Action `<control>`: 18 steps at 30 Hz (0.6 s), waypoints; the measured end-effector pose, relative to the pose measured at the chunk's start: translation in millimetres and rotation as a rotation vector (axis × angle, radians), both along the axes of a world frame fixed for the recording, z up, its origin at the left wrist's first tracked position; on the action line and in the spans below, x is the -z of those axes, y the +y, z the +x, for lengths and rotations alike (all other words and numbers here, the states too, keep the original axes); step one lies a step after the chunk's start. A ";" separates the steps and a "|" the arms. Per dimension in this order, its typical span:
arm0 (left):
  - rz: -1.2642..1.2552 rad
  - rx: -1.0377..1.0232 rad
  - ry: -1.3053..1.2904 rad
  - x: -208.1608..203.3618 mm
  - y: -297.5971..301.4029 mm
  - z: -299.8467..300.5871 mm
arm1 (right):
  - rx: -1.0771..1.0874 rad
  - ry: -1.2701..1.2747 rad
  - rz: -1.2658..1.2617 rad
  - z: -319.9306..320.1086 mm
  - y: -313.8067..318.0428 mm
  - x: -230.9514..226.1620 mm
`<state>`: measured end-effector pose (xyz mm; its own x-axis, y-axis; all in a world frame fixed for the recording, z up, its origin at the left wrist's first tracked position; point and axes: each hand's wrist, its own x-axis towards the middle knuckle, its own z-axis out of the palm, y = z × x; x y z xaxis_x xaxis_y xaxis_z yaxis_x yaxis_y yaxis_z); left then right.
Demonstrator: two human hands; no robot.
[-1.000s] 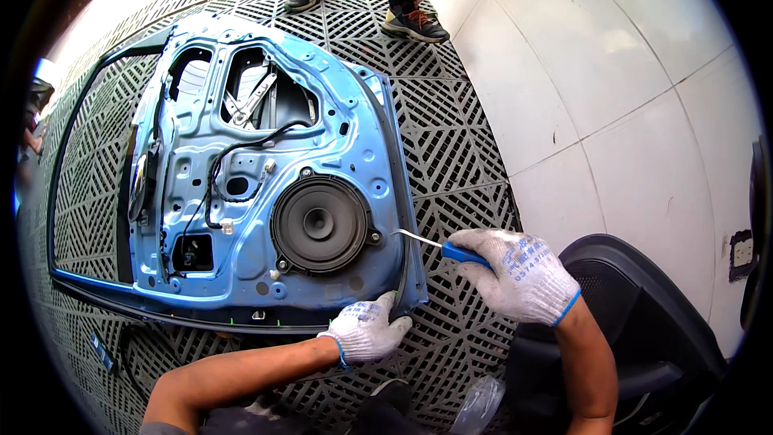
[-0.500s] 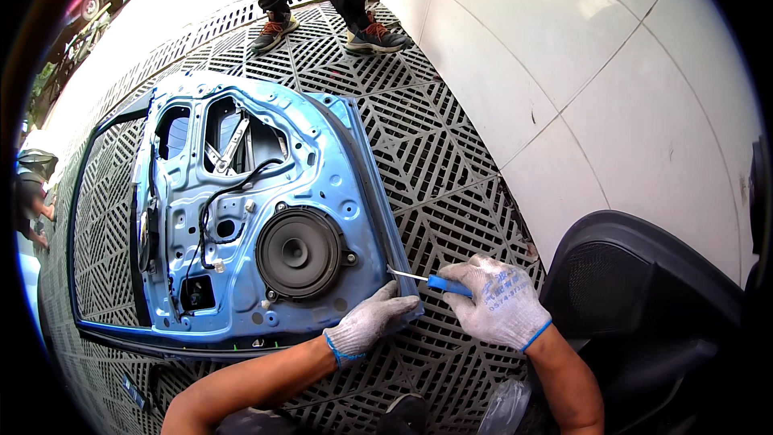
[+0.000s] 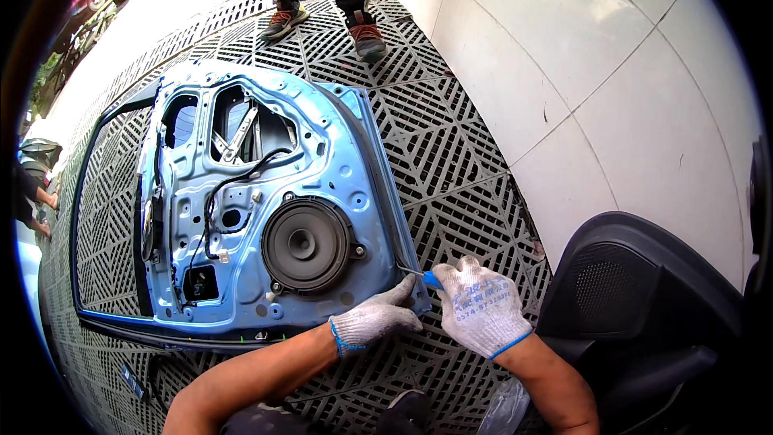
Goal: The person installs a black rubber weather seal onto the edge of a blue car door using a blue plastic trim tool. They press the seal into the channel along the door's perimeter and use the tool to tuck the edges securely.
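A light blue car door panel (image 3: 322,173) lies flat with a round black speaker (image 3: 306,244) mounted in it. At its near right corner, my right hand (image 3: 483,308), in a white knit glove, is closed around the blue handle of a screwdriver (image 3: 431,279). The thin metal shaft points left, its tip at the door's right edge. My left hand (image 3: 377,319), gloved too, rests at the door's near edge, thumb and fingers apart. Its thumb reaches up beside the screwdriver shaft, and its other fingers extend to the right.
Grey slatted floor tiles (image 3: 451,141) surround the door. A black door trim panel (image 3: 636,298) stands at right, below a white tiled wall (image 3: 564,48). Clear plastic (image 3: 506,409) lies near my feet. Another person's shoes (image 3: 366,40) are beyond the door; someone else's legs (image 3: 36,197) show far left.
My right hand has moved left and slightly down with the screwdriver, closer to the door. My left thumb has lifted toward the shaft. The other person's right-hand foot has shifted, and the view has moved slightly.
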<state>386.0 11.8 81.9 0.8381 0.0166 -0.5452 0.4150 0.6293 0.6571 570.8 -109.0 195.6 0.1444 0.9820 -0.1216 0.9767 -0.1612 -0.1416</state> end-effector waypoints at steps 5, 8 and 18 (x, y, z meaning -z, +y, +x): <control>0.504 0.072 0.116 9.2 -14.4 0.3 | 0.094 -0.009 -0.076 -3.8 -16.6 5.5; 0.607 0.036 0.182 9.7 -30.1 7.5 | 0.019 -0.019 0.060 12.5 -33.5 28.9; 0.415 0.156 0.227 -22.5 -10.1 17.9 | -0.007 0.128 0.157 25.6 -38.9 34.1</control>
